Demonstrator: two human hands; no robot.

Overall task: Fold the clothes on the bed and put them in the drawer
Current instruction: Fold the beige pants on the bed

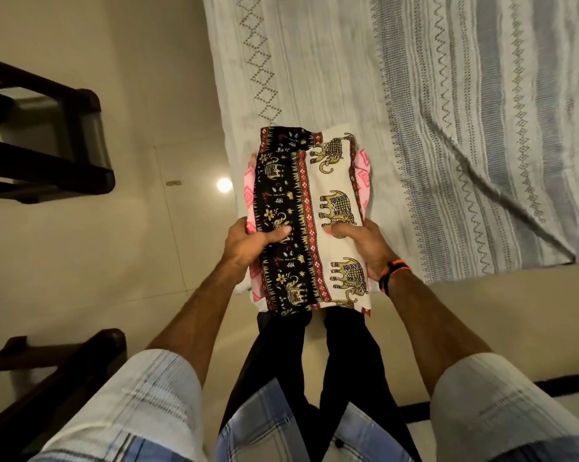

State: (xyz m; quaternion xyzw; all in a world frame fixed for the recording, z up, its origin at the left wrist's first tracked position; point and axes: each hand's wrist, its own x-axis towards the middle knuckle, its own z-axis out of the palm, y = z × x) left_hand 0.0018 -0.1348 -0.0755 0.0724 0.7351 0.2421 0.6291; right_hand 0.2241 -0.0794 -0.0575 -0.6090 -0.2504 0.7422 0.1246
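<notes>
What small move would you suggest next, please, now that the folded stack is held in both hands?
Probably turn and carry it to the drawer: the left hand and right hand grip the folded elephant-print cloth stacked on a pink patterned garment, over the grey-striped white bedspread edge.

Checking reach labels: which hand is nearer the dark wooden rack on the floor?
Left. The left hand grips the folded stack's edge on the side facing the rack; the right hand grips the stack's far edge, toward the bed.
</notes>
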